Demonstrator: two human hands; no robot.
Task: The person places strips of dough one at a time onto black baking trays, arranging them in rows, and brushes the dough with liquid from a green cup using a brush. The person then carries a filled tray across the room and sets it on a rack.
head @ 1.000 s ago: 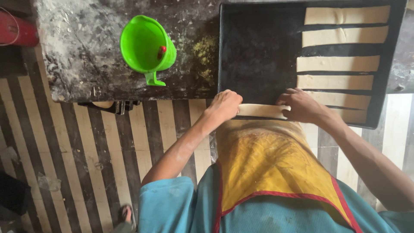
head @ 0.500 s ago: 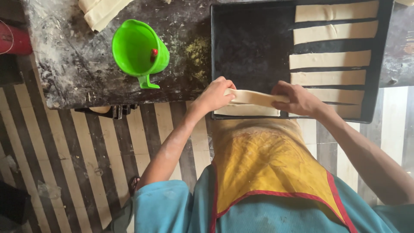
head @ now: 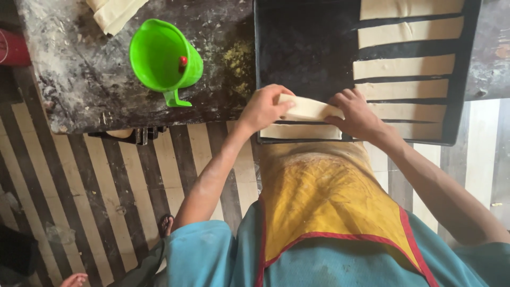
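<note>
Dough strip: pale, soft and flat, the dough strip was held between both hands just above the near edge of the baking tray, its long axis running left to right, parallel to the strips already laid.
Left hand: the left hand pinched the strip's left end, fingers curled over the top and thumb beneath.
Right hand: the right hand gripped the right end, fingers bent down over it; both hands sat equally near, one at each end.
Key relation: the strip hung directly over a laid strip at the tray's near-left corner, so it lay between the hands rather than ahead of them, and open dark tray floor stretched away beyond it.
Tray: black, rectangular metal with a low rim, dusted and worn.
Row of strips: cream, long and narrow, the row of strips lay side by side on the tray's right half with dark gaps between.
Worktop: rough, dark and flour-smeared, the worktop carried a bright green plastic jug with a small handle.
Apron: yellow cloth with red piping, the apron was floury at the top.
Floor: striped in cream and dark bands.
</note>
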